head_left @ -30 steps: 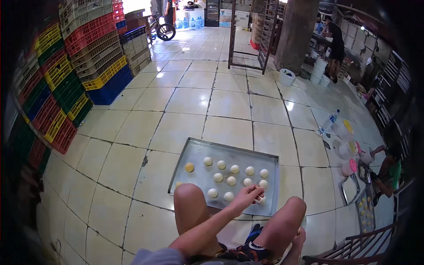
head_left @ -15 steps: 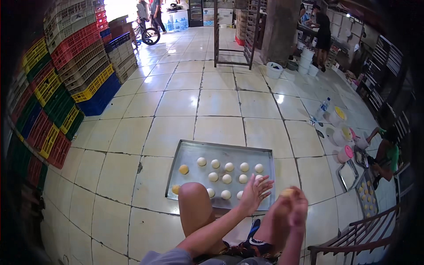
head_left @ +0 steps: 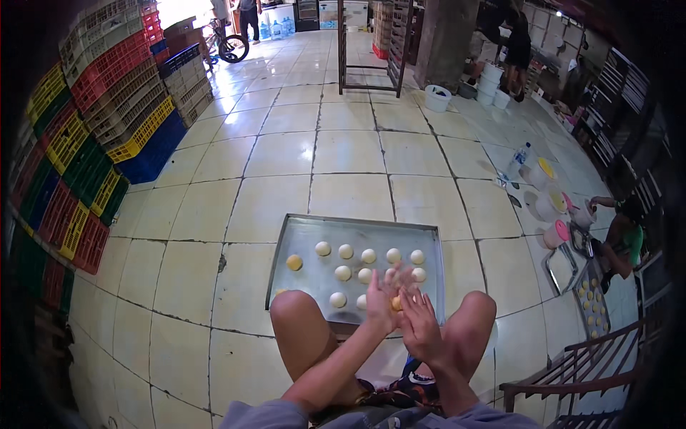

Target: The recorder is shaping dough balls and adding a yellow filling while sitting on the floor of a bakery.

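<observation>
Our left hand (head_left: 379,309) and right hand (head_left: 421,330), apart a moment ago, now hold an orange ball (head_left: 396,304) between them, fingers extended — shaping seems underway, tray (head_left: 357,230) just beyond.

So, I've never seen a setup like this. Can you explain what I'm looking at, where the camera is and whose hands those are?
Sure. There's no machine here: these are a person's own bare hands. The picture comes from a wide camera on their head, looking down, so straight lines bend near the edges and their knees show below. On the tiled floor lies a metal tray with rows of small white balls, plus a yellower one toward its left side. They look like dough. The left hand and right hand hold an orange-yellow ball between them; the left fingers are blurred. Stacked crates stand off to the left.
</observation>
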Available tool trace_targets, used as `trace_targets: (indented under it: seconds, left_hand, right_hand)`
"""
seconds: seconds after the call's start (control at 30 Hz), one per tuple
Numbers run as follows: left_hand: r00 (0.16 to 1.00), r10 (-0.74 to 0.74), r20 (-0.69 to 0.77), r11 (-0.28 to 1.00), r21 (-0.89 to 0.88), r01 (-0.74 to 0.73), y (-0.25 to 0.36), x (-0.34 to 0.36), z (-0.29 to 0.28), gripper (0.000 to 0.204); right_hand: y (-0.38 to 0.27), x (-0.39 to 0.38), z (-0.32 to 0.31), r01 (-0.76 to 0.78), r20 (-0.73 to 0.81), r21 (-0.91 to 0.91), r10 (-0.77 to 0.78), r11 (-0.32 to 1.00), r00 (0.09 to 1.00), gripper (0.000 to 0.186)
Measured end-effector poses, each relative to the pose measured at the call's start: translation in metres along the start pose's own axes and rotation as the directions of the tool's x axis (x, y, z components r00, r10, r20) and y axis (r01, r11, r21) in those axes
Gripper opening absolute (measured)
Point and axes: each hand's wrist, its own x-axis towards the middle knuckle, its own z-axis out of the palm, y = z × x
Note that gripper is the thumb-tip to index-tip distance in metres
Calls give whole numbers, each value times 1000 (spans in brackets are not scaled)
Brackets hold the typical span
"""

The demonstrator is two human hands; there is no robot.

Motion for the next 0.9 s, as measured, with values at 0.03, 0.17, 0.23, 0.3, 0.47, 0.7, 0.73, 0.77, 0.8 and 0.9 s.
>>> trace_targets:
  seconds: [0.03,0.17,0.23,0.3,0.47,0.7,0.73,0.77,0.8,0.9]
  left_hand:
    - [998,47,-39,999,-1,-47,1,3,-1,59]
    - [992,95,-87,994,-40,-99,3,1,2,57]
    - [1000,10,-11,992,-124,-11,5,-7,11,56]
    - [999,-32,30,986,-162,37,1,-6,7,55]
    - [983,-104,148,993,-48,112,-36,11,-36,42]
    - [929,-13,370,919,-361,156,-9,-6,-12,47]
    - [885,1,466,903,-381,200,-6,-7,-13,50]
    - [830,17,557,885,-395,247,-4,-7,-14,54]
    - [832,21,554,884,-399,243,-7,-8,-15,54]
    - [936,-149,318,947,-228,228,-29,-17,-18,48]
  right_hand:
    - [0,-3,0,3,27,26,-3,1000,1000,50]
    - [5,-7,-6,-11,90,-15,12,1000,996,51]
    - [12,-4,-14,-35,99,-208,57,978,993,52]
    - [14,-3,-15,-48,99,-302,81,952,992,52]
    - [-9,-3,-10,-94,37,10,94,996,995,51]
    - [-2,-16,-17,-55,105,-70,62,996,993,50]
    - [6,-15,-17,-58,101,-139,72,989,992,51]
    - [10,-16,-16,-61,96,-207,83,976,992,51]
    - [10,-13,-17,-61,101,-206,83,977,991,51]
    - [0,2,-20,-38,65,-102,44,994,997,49]
